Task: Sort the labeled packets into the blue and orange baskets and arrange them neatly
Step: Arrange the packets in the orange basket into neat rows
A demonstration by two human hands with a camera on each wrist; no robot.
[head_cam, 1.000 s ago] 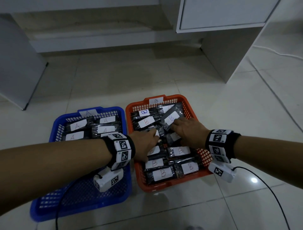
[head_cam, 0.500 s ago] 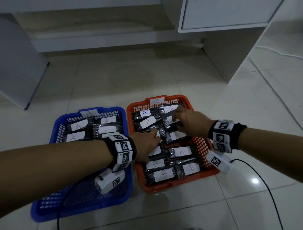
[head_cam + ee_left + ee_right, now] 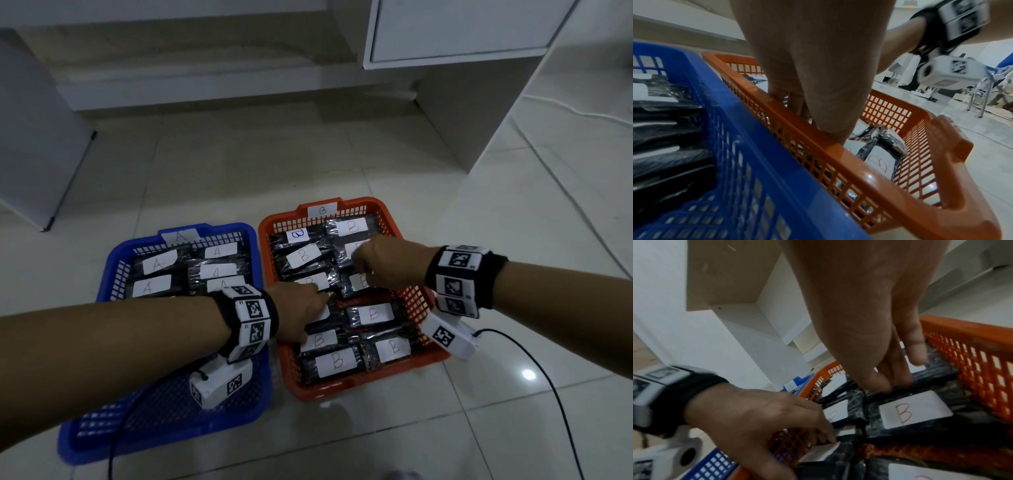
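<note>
The orange basket (image 3: 342, 389) marked B holds several black packets with white B labels (image 3: 337, 361) in two columns. The blue basket (image 3: 233, 228) beside it on the left holds several A packets (image 3: 156, 263) at its far end. My right hand (image 3: 359, 263) is over the orange basket's right column. In the right wrist view its fingers and thumb (image 3: 898, 378) curl on the edge of a B packet (image 3: 937, 369). My left hand (image 3: 322, 301) reaches across into the left column, its straight fingers (image 3: 824, 439) pressing on a packet's label. In the left wrist view the left hand (image 3: 818, 126) points down inside the orange basket (image 3: 838, 151).
The baskets stand side by side on a pale tiled floor. A white desk leg (image 3: 479, 120) rises behind on the right and a white panel (image 3: 34, 137) on the left. A black cable (image 3: 548, 377) trails from my right wrist; a white cable (image 3: 582, 114) lies further back.
My right hand went from flat on a tilted packet to curled further back in the right column; that packet now lies straighter. My left hand has barely moved.
</note>
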